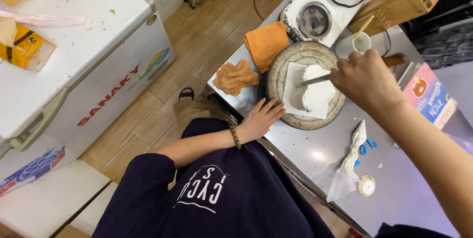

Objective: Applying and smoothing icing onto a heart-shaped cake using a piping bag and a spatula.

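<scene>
Right hand (365,79) clamped on spatula (315,79), smoothing white cake (318,90) atop turntable (281,73); best kept blade flat. Left hand (261,117), fingers apart, steadied turntable rim.

- Garment: a dark navy short-sleeved top, loose in cut, covering the torso at the near middle of the scene.
- Sleeve on the left arm ends above the elbow; forearm below it is bare.
- Chest of the top carries a white printed design: block letters with thin white lines beneath, seen upside down from above.
- A pale drawstring or tag end hangs at the left side of the top, near the sleeve hem.
- Left hand (260,119): a bracelet of round brown beads at the wrist.
- Right hand (365,81): no ring, watch or band visible; forearm bare.
- Near right edge: a small patch of the same dark navy fabric shows.
</scene>
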